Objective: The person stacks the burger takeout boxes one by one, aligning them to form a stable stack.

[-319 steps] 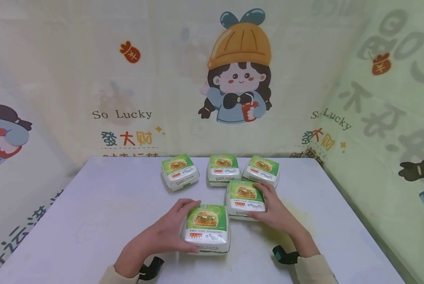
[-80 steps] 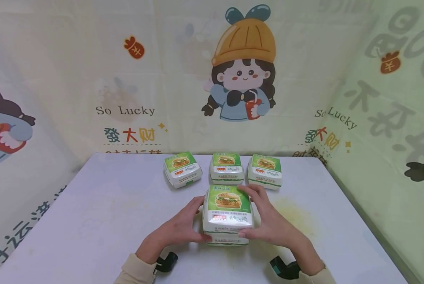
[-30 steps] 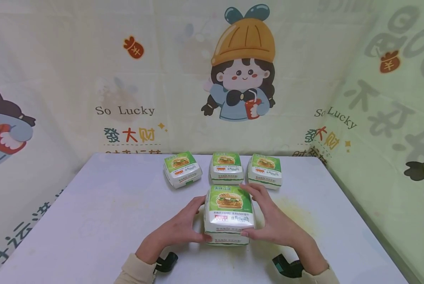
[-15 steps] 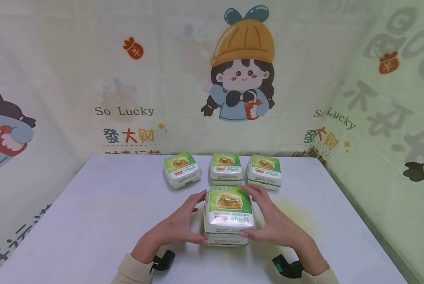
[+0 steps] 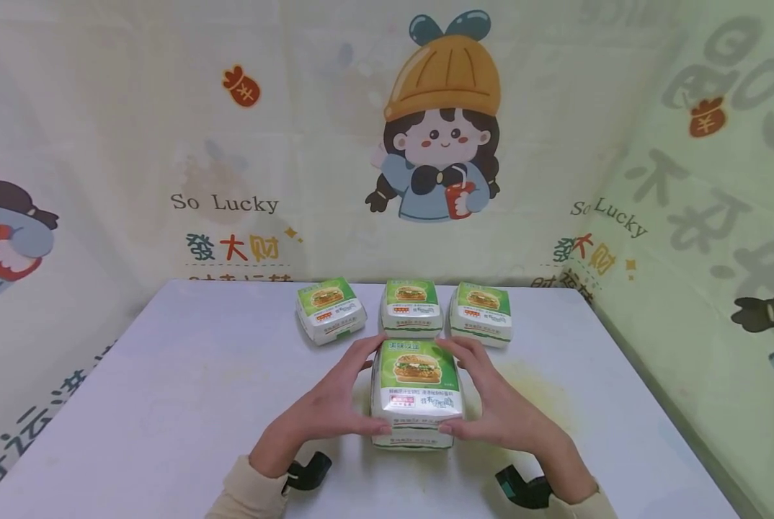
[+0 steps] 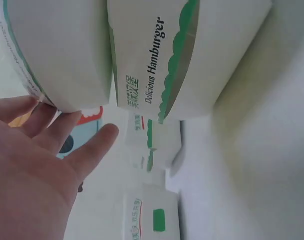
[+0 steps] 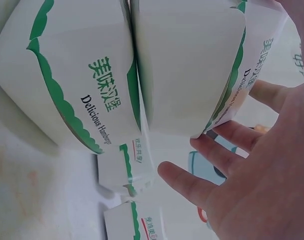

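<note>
Counter point(image 5: 192, 375) beneath, the upper box point(image 5: 419, 371) sits on the lower box point(image 5: 414, 440), the pair directly in front of the person. The left hand point(image 5: 334, 402) and right hand point(image 5: 494, 400) grasp that top one between them, thumbs at its near face, fingers reaching along the sides toward the far corners. From here neither hand looks nearer: it lies squarely between both, its printed top close to square, so I make out no clear long axis. The thumbs come down near the seam; whether they also touch the box underneath, I cannot tell. Beyond the stack are the left far box point(image 5: 331, 310), turned askew, the middle far box point(image 5: 411, 308), and the right far box point(image 5: 481, 313), with the middle one straight behind.
</note>
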A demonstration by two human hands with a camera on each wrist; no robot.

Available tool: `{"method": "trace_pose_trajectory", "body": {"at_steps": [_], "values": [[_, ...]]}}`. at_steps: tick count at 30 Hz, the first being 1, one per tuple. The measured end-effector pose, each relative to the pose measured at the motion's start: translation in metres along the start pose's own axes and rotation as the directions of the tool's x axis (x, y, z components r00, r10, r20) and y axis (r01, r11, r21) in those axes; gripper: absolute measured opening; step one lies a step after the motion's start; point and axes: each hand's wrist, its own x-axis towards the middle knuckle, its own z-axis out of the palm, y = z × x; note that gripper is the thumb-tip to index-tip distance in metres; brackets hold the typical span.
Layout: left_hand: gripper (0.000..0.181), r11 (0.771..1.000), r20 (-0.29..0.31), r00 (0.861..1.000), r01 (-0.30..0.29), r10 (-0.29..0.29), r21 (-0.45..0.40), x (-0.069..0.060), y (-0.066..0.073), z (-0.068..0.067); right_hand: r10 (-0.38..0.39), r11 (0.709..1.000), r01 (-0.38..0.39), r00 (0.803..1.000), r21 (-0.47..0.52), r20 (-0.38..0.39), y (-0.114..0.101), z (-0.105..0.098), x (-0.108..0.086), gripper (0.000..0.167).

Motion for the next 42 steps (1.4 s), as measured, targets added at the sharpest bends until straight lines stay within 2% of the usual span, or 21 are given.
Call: {"method": "trace_pose_trajectory", "body": {"at_steps": [5,10,15,19,29,37,42], "values": [[0.105,0.999,-0.016,1.0,0.006,-0.005,0.042,0.0,0.003,0.0,0.012,1.0,-0.012,1.0,0.02,-0.001,0.001,-0.002,0.001,0.102],[0.105,0.998,-0.025,1.0,-0.007,0.009,0.068,0.0,0.003,0.0,0.008,0.999,-0.006,0.999,0.053,-0.051,0.007,-0.013,0.0,0.098],[0.104,0.997,-0.027,0.999,-0.014,0.016,0.077,0.0,0.004,-0.001,-0.026,0.999,0.031,0.994,0.039,-0.103,0.018,-0.027,-0.001,0.089],[0.104,0.996,-0.031,0.999,-0.025,0.028,0.083,0.0,0.004,-0.001,-0.003,0.999,0.008,0.99,0.035,-0.138,0.032,-0.036,0.002,0.078],[0.104,0.995,-0.036,0.999,-0.027,0.031,0.098,-0.001,0.003,-0.002,0.1,0.994,-0.088,0.978,0.068,-0.184,0.058,-0.051,0.011,0.065],[0.103,0.995,-0.026,1.0,-0.005,0.007,0.097,0.0,0.004,-0.001,0.244,0.97,-0.238,0.943,0.054,-0.225,0.078,-0.057,0.022,0.066],[0.103,0.995,-0.025,1.0,0.01,-0.008,0.098,0.001,0.005,-0.001,0.289,0.957,-0.287,0.927,0.041,-0.24,0.094,-0.06,0.03,0.071]]}}
